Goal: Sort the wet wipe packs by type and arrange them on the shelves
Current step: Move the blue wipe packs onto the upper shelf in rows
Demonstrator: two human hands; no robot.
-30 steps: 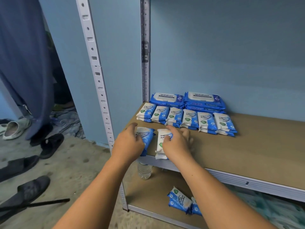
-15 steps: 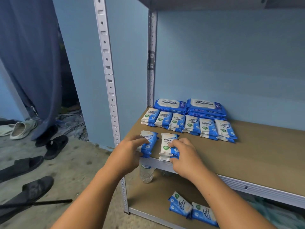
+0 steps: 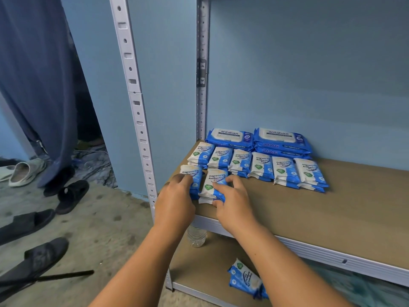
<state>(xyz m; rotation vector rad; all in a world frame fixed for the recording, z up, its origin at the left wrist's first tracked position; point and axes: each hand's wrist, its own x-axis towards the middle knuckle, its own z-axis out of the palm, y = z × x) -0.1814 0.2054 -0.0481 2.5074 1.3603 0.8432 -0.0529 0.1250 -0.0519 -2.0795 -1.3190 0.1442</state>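
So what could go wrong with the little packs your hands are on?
Two things, maybe. The left front stack and right front stack sit near the shelf's front edge, so a slip of the left hand or right hand could drop packs towards the water bottle below. Also, soft stacked packs may slide crooked and bump the neat back row.

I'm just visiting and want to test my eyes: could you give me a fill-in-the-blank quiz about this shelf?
The large antabax packs sit at the ___ of the shelf, against the wall.
The row of small packs before them has ___ stacks.
The left hand grips the corner pack and the right hand its neighbour pack, near the shelf's ___ edge.
Missing: back; six; front.
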